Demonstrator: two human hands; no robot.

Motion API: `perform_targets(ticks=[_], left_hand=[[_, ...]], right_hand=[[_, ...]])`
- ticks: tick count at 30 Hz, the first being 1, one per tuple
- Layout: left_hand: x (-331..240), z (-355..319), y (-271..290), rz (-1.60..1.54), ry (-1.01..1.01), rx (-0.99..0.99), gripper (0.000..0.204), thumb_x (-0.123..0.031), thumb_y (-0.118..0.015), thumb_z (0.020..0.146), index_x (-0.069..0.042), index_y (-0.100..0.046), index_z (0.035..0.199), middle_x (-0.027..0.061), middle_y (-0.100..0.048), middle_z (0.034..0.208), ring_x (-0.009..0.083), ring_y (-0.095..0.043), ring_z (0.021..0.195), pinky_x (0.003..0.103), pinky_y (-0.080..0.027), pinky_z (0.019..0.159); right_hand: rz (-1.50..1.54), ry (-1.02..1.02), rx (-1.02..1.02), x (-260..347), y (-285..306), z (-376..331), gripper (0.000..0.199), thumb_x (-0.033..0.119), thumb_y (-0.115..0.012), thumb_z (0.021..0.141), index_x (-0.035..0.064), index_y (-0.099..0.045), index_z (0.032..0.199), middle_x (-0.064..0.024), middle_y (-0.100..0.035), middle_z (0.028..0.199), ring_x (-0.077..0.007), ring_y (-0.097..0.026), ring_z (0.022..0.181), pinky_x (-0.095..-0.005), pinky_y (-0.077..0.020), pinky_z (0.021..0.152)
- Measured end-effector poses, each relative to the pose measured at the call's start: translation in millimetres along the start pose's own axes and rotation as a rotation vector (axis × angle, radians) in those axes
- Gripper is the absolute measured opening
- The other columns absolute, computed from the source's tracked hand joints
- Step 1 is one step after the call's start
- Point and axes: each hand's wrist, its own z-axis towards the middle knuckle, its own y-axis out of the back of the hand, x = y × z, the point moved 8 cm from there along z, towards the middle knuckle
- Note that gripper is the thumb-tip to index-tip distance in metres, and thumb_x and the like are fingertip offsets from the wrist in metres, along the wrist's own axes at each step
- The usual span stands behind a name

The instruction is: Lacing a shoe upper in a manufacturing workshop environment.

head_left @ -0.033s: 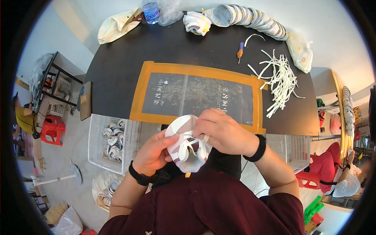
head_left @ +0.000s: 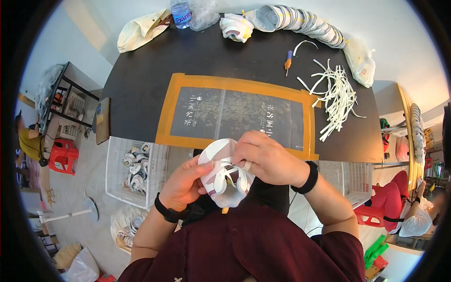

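A white and mauve shoe upper (head_left: 218,181) is held just off the near edge of the table, its opening toward me. My left hand (head_left: 182,181) is closed around its left side, thumb pressed on top near the laces. On its right side, the fingers of my right hand (head_left: 260,155) are pinched together at the white shoelace (head_left: 226,165), which runs across the upper toward them. The fingertips of that hand partly hide the lace end. A yellow tab (head_left: 225,210) shows at the upper's near end.
The black table (head_left: 141,94) bears a taped sheet (head_left: 164,113), loose white laces (head_left: 336,101), an orange-and-blue-handled tool (head_left: 288,61), a row of stacked uppers (head_left: 300,24) and a water bottle (head_left: 181,14). A crate (head_left: 110,174) with several uppers stands left below. Other people sit at both sides.
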Motion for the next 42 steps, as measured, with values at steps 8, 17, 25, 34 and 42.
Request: perform_targets(ticks=[8, 17, 25, 34, 42], left_hand=[[7, 4, 8, 0.031, -0.019, -0.041, 0.032, -0.021, -0.060, 0.094, 0.000, -0.057, 0.118, 0.0032, -0.064, 0.086, 0.0044, -0.053, 0.058, 0.018, -0.037, 0.043], [8, 1, 12, 0.087, 0.015, 0.032, 0.030, -0.013, -0.062, 0.090, 0.003, -0.060, 0.116, 0.0105, -0.067, 0.106, 0.0161, -0.067, 0.092, 0.029, -0.054, 0.078], [0, -1, 25, 0.116, 0.007, -0.014, 0.032, -0.008, -0.062, 0.089, 0.002, -0.060, 0.118, 0.0113, -0.068, 0.106, 0.0178, -0.068, 0.092, 0.031, -0.056, 0.080], [-12, 3, 19, 0.315, -0.012, -0.115, 0.026, -0.019, -0.065, 0.091, -0.003, -0.064, 0.111, -0.0013, -0.064, 0.088, 0.0022, -0.053, 0.066, 0.017, -0.037, 0.053], [-12, 9, 15, 0.292, 0.049, -0.041, 0.042, -0.012, -0.068, 0.087, -0.002, -0.056, 0.126, 0.0075, -0.066, 0.111, 0.0156, -0.065, 0.095, 0.030, -0.053, 0.081]], right_hand=[[0.353, -0.085, -0.038, -15, -18, -15, 0.008, 0.008, -0.066, 0.087, 0.0074, -0.063, 0.095, -0.0054, -0.058, 0.095, -0.0245, -0.055, 0.092, -0.0354, -0.0461, 0.082], [0.472, -0.098, 0.043, -17, -34, -25, 0.008, 0.006, -0.063, 0.088, 0.0059, -0.060, 0.095, -0.0079, -0.055, 0.094, -0.0240, -0.055, 0.091, -0.0319, -0.0446, 0.079], [1.389, -0.184, -0.162, -41, -44, -46, 0.009, 0.016, -0.056, 0.098, 0.0079, -0.055, 0.096, 0.0016, -0.051, 0.094, -0.0102, -0.049, 0.087, -0.0265, -0.0420, 0.080], [0.896, -0.541, -0.384, -51, -15, -49, 0.024, 0.026, -0.068, 0.092, 0.0092, -0.053, 0.084, 0.0049, -0.045, 0.081, -0.0057, -0.041, 0.078, -0.0235, -0.0405, 0.070], [0.393, -0.419, -0.217, -46, -20, -19, 0.034, 0.025, -0.073, 0.086, 0.0018, -0.062, 0.108, -0.0099, -0.063, 0.094, -0.0190, -0.060, 0.086, -0.0324, -0.0494, 0.079]])
